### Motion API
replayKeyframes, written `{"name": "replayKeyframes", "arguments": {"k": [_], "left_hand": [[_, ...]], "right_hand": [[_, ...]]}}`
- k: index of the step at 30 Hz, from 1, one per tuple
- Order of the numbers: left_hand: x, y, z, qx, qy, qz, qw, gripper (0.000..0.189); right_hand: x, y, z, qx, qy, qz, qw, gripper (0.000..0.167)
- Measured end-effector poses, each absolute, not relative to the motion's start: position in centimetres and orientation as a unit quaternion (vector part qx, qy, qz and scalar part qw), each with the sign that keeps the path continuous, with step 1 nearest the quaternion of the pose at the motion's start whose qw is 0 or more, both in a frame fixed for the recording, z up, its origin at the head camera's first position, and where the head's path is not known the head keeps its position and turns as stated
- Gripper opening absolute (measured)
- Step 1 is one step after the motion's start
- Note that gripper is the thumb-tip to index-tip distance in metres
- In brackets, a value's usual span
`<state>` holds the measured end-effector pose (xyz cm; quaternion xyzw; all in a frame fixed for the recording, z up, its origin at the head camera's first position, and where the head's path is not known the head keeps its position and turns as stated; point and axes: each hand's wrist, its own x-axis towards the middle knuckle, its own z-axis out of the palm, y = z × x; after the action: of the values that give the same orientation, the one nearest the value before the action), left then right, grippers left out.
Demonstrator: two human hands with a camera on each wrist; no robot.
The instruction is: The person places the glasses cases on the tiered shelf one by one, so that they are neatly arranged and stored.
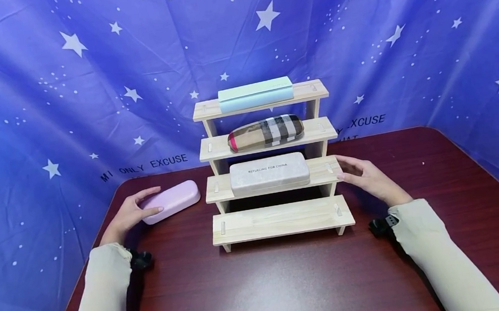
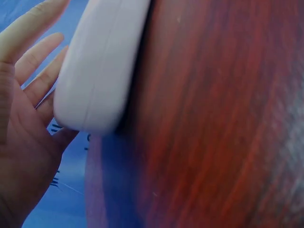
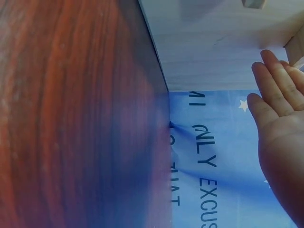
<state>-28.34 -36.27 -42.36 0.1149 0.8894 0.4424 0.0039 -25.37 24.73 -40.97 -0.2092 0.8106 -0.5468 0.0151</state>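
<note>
A lilac glasses case lies on the table left of the wooden stand. My left hand is spread around its left end, with the thumb along the near side and fingers along the far side. In the left wrist view, a gap shows between the palm and the case; firm contact cannot be made out. My right hand is at the right end of the stand's second step from the bottom, fingertips by its edge. In the right wrist view, its fingers extend fairly straight beside the wood, holding nothing.
The four-step stand holds a grey case with lettering, a plaid case above it, and a pale blue-green box-shaped case on top. A blue starry curtain hangs behind the dark red table.
</note>
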Motion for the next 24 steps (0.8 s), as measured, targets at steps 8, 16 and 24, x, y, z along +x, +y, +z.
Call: {"name": "replayKeyframes", "arguments": {"k": [8,16,24], "left_hand": [[-28.3,-36.4,-43.0,0.083,0.899,0.428,0.045,0.072],[-28.4,-36.4,-43.4,0.08,0.896,0.433,0.055,0.078],[-28.2,-36.5,-43.8,0.081,0.9,0.425,0.053,0.084]], "right_hand": [[-25.3,24.8,-40.9,-0.199,0.819,-0.538,0.023,0.057],[-25.3,24.7,-40.9,-0.208,0.815,-0.541,0.015,0.056],[-25.4,24.8,-41.1,-0.214,0.814,-0.54,0.01,0.055]]}}
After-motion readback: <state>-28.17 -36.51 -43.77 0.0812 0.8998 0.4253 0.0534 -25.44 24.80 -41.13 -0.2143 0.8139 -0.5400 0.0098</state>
